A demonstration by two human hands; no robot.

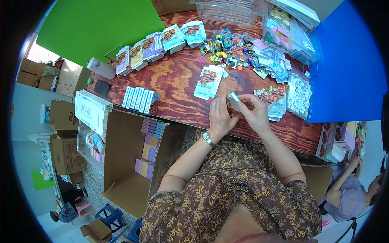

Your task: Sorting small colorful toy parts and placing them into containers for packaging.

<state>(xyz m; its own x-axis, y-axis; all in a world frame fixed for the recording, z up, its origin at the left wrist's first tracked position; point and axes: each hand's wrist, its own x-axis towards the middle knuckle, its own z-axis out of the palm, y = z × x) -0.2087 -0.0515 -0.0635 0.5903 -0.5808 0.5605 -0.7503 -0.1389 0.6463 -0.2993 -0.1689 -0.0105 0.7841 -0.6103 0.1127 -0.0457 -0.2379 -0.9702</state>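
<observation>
Near the table's front edge, my left hand (221, 117) is closed round the side of a small printed cardboard box (232, 103). Pinched at the box's pale top end are the thumb and fingers of my right hand (256, 114); part of the box is hidden behind both hands. Just beyond my left hand lie flat unfolded cartons (208, 83) with red cartoon figures. Beside my right hand is another pile of flat cartons (276, 106). To the left, several filled-out small boxes (139, 100) stand in a row.
Stacks of flat cartons (154, 46) line the back left. A heap of colourful small trinkets (231, 46) and a pile of cards and packets (271, 62) lie at the back. White packets (299, 95) fill a clear tray at right. An open carton (121, 162) stands below left; another person (350, 194) sits at right.
</observation>
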